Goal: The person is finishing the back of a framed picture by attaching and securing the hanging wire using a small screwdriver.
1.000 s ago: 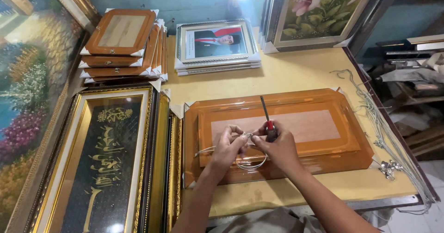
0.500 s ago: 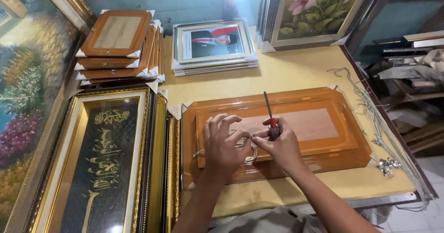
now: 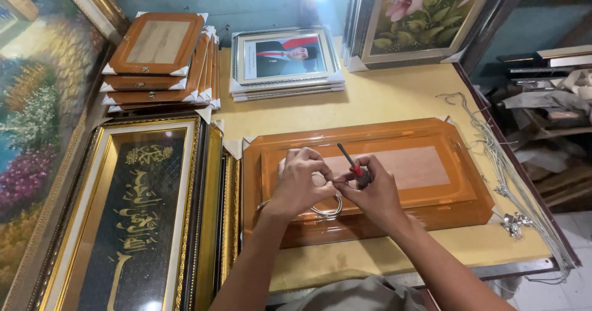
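We see our left hand (image 3: 303,181) and right hand (image 3: 372,190) meeting over the back of a large orange-brown frame (image 3: 431,163) that lies face down at the middle of the yellow tabletop (image 3: 394,101). The left hand is closed, its fingertips pinching a thin silver wire (image 3: 325,210) that loops out below both hands toward 6 o'clock. The right hand is clamped on a screwdriver (image 3: 350,161) with a red handle, whose dark shaft sticks up toward 11 o'clock; the fingertips of the 2 hands touch at the wire. A paler rectangular panel (image 3: 413,166) sits in the frame's back, at 3 o'clock from the hands.

At 9 o'clock from the frame stands a tall gold-edged frame (image 3: 132,224) holding a black panel with gold lettering, with more gilt frames edge-on beside it. At 11 o'clock a stack of small brown frames (image 3: 157,52) lies face down, with white corner guards. At 12 o'clock, a pile of silver frames (image 3: 287,61) shows a portrait on top. At 1 o'clock a flower painting (image 3: 425,15) leans against the wall. A bundle of pale cords (image 3: 505,163) runs down the tabletop's edge at 3 o'clock, ending near some small metal fittings (image 3: 512,223).
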